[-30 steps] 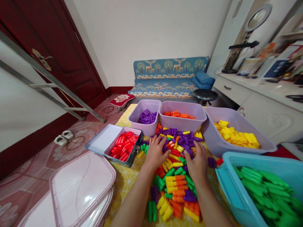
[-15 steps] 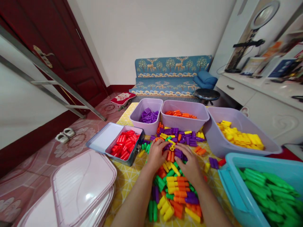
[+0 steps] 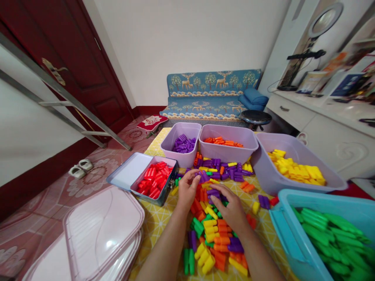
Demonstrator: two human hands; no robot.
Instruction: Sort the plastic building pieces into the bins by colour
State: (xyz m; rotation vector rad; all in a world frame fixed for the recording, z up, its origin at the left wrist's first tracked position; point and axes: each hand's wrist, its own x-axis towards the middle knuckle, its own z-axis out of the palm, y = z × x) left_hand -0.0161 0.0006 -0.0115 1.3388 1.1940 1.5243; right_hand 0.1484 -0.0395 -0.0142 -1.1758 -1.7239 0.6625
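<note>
A mixed pile of plastic tube-shaped building pieces (image 3: 211,228) in purple, orange, yellow and green lies in front of me. My left hand (image 3: 187,190) is over the pile's far left part, thumb and fingers closed on a purple building piece (image 3: 202,176). Nearer the middle, my right hand (image 3: 230,205) has thumb and index finger around another purple building piece (image 3: 213,195), just above orange ones. Past my fingers, more purple and yellow pieces lie loose along the bins.
Lilac bins hold purple (image 3: 181,155), orange (image 3: 228,153) and yellow pieces (image 3: 301,187). A turquoise bin (image 3: 293,234) of green pieces stands right. At left are an open tin box (image 3: 159,200) of red pieces and stacked lids (image 3: 102,226). A stepladder (image 3: 63,103) leans farther left.
Both hands have moved apart from the yellow piece they were around. My left hand now has a purple piece, and my right hand has closed around another purple one.
</note>
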